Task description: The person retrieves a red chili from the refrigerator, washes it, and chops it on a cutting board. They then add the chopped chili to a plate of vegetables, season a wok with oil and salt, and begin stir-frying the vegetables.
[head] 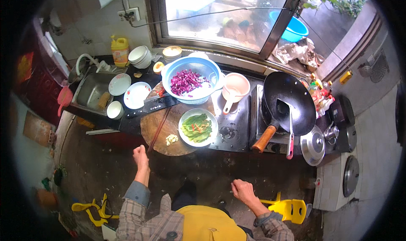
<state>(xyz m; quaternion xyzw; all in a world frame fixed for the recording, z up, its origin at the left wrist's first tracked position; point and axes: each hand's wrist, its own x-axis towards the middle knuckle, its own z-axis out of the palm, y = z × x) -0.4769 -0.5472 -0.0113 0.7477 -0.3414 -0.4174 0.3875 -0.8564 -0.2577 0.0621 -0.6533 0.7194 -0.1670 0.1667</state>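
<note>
My left hand (141,160) is curled beside the near left edge of a round wooden chopping block (171,120), close to the ends of a pair of chopsticks (159,129). My right hand (243,190) hangs in front of the counter with its fingers curled in. Neither hand visibly holds anything. On the block lie chopped garlic (171,139) and a cleaver (161,104). A white plate (214,130) of cooked leafy greens (196,128) topped with red bits rests over the block's right edge. Behind it, a blue colander (194,99) holds shredded purple cabbage (187,82).
A wok (301,95) with a spatula (291,130) sits on the gas stove, its wooden handle (265,139) jutting forward. Beside it are a lid (312,145), bottles (323,97) and a pink dipper (236,84). Left are plates (137,95), bowls (140,57) and a sink (92,92).
</note>
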